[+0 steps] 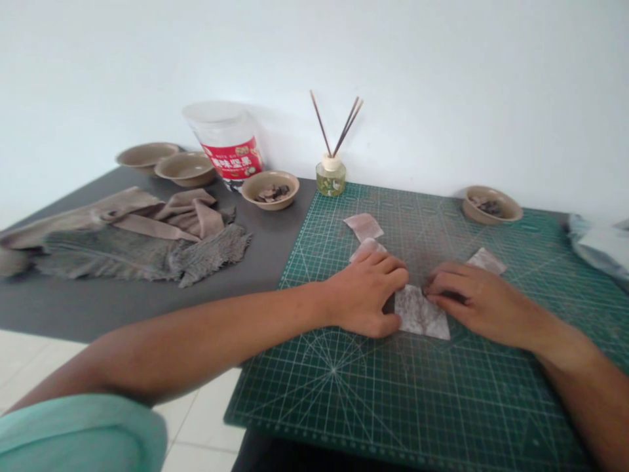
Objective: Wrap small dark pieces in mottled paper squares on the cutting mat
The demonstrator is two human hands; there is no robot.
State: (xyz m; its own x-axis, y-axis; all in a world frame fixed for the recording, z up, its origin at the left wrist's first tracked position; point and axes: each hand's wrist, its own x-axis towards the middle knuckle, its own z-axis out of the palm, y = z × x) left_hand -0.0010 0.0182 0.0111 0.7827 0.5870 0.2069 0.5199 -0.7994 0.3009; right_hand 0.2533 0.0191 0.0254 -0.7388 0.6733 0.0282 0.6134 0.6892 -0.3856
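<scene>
A pale, brown-mottled pouch (421, 316) lies on the green cutting mat (393, 400) between my hands. My left hand (368, 292) has its fingers curled with thumb and fingertips apart, touching the pouch's left edge. At its upper right edge, my right hand (474, 298) is closed, fingertips pinched together; what they hold, if anything, is too small to name. Two pinkish pouches lie behind my left hand, one (364, 227) in full view and the other (367, 248) partly hidden by the hand. Another pale pouch (486, 260) sits just behind my right hand.
Bowls with dark and light pieces stand behind, one left (270, 191) and one right (491, 205). A reed diffuser (331, 176), a white-and-red tub (228, 147), stacked-looking bowls (187, 169) and grey-brown cloths (128, 242) are further left. A plastic bag (602, 246) lies at far right.
</scene>
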